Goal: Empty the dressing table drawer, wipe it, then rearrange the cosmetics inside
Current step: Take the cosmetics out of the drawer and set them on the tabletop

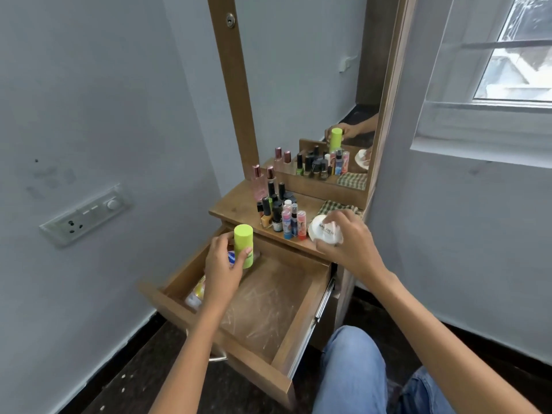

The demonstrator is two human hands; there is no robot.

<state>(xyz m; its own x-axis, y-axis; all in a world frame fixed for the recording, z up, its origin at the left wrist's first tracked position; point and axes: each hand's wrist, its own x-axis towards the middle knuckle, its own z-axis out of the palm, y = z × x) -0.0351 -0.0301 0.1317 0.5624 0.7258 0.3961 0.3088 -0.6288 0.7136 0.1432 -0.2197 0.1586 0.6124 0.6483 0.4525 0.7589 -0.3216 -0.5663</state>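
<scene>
Below the mirror, the drawer [268, 297] stands pulled fully out of the dressing table; it is a shallow wooden box with square corners, its floor covered by a creased, scuffed clear liner. Most of that floor is bare. A few items remain against the left wall: a small jar with a blue label [230, 258] and some pale, partly hidden packets [197, 292] that cannot be identified.

Left hand [222, 265] is over the drawer's rear left corner, fingers and thumb curled round a smooth lime-green cylindrical bottle [243, 245] with a flat cap, held upright. Right hand [348, 245] is at the front right edge of the surface [236, 206], fingers curled over a round white tub [324, 234] with dark lettering on its lid; whether the tub rests on the wood or is lifted cannot be told.

On the wooden surface, a tight cluster of nail polish bottles [276, 209], mostly black-capped glass, stands just left of the tub, with two small pink and blue tubes [294, 227] at the front edge. Two clear perfume bottles with rose-metal caps [263, 180] stand behind, against the mirror [313, 100]. A green checked cloth [331, 207] lies crumpled at the right rear. The left portion of the surface is open.

A metal runner [325, 303] shows on the drawer's right side. A knee in blue denim [352, 372] sits close to the drawer's front right corner. A grey wall with a switch plate [86, 215] closes the left side, near the drawer; a window [513, 52] is at upper right.
</scene>
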